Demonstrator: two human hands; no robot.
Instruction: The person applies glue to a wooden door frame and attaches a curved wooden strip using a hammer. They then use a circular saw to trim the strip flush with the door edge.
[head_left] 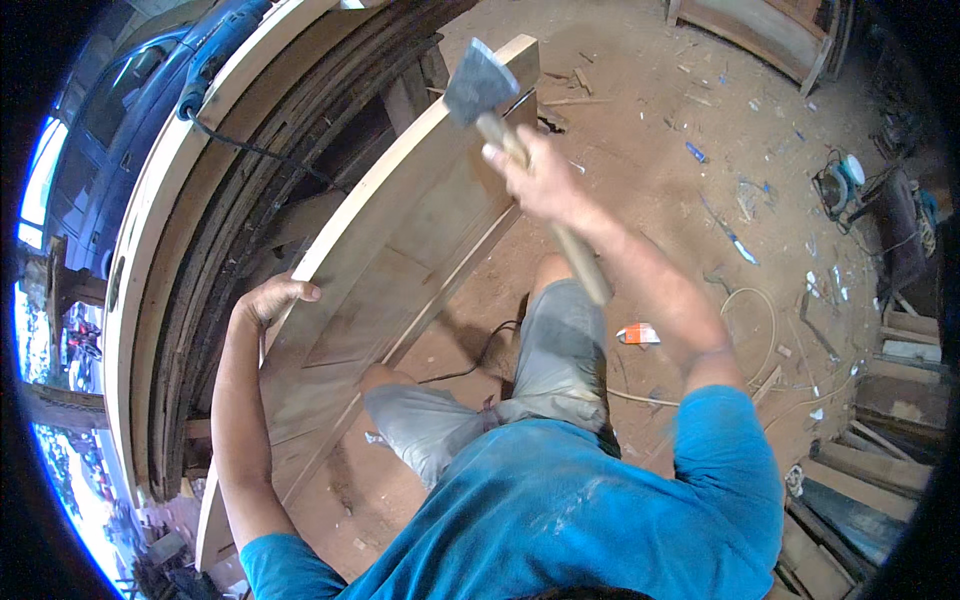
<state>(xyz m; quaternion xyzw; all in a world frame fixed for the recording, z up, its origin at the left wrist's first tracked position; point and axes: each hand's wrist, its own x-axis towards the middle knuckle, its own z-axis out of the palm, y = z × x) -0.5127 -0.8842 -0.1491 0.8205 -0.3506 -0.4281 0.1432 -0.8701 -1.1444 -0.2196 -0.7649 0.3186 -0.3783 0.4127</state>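
Note:
My right hand (540,180) is closed around the wooden handle of a hammer (478,85), whose grey metal head is raised over the far end of a panelled wooden door (400,250). The door stands on its long edge, tilted across the middle of the view. My left hand (272,298) grips the door's upper edge, fingers curled over it. My knees in grey shorts are below, close to the door's lower edge.
A wooden workbench (160,230) with a blue power tool (215,45) and its black cable runs along the left. The dirt floor (640,110) is strewn with wood scraps and offcuts. A small machine (840,180) and stacked boards (880,450) sit on the right.

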